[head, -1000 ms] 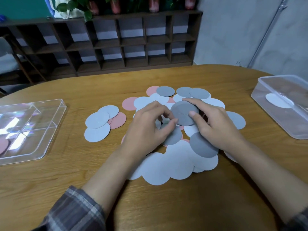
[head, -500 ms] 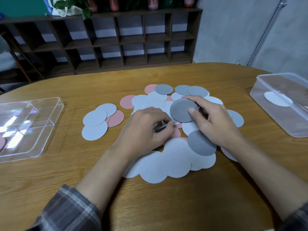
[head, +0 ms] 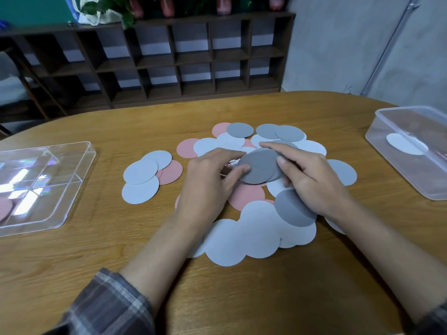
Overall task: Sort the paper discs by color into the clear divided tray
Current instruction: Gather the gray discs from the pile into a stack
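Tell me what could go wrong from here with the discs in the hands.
1. The dark grey discs pinched between left hand and right hand sit fanned, not squared; one may slip from the grip back onto the pile.
2. The divided tray sits far to the left, so the carry is long.
3. Pale discs resemble grey in this light; a mix-up seems possible.

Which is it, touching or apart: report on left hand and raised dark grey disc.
Touching. Head view: the left hand has its thumb tip on the edge of the dark grey disc, which the right hand grips opposite.
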`<act>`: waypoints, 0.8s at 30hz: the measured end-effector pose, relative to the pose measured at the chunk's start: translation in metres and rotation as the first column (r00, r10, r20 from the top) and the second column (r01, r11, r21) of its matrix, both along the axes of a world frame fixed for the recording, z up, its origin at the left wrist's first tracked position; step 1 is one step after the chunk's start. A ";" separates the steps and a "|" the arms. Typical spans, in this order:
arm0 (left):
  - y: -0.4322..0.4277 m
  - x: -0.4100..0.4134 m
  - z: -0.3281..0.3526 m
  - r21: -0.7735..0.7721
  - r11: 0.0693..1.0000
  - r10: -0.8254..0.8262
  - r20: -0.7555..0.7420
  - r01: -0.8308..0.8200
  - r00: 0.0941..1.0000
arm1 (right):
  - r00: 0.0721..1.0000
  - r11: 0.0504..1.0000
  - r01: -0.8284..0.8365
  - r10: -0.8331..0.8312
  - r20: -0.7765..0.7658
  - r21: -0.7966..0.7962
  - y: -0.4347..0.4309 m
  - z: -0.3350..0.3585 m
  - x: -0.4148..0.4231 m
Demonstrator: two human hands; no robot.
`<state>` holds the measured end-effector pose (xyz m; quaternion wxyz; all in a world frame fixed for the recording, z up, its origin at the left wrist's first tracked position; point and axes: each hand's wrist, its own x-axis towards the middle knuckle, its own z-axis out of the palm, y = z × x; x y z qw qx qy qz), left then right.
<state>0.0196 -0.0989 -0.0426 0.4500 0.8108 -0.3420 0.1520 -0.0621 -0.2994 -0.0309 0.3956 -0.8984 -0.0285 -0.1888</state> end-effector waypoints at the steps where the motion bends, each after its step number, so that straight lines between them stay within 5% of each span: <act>1: -0.001 -0.002 0.000 0.002 1.000 0.021 -0.017 -0.021 1.000 | 1.000 1.000 -0.005 0.005 -0.006 0.006 0.000 0.000 0.000; 7: -0.005 -0.009 0.004 -0.008 1.000 0.009 -0.099 -0.010 0.995 | 0.999 0.999 -0.034 0.034 -0.024 0.016 0.001 -0.002 0.000; 12: -0.007 -0.012 0.004 -0.012 0.999 0.033 -0.121 -0.035 0.992 | 1.000 0.983 -0.005 0.000 -0.029 -0.181 -0.001 -0.004 0.003; 18: -0.008 -0.018 0.004 0.070 0.995 0.068 0.040 -0.071 0.997 | 1.000 0.990 0.008 -0.007 0.006 -0.143 -0.009 -0.003 0.003; 24: -0.012 -0.029 -0.002 0.267 0.912 -0.311 -0.043 0.310 0.950 | 0.989 0.990 0.138 -0.137 0.061 -0.027 -0.026 -0.004 0.007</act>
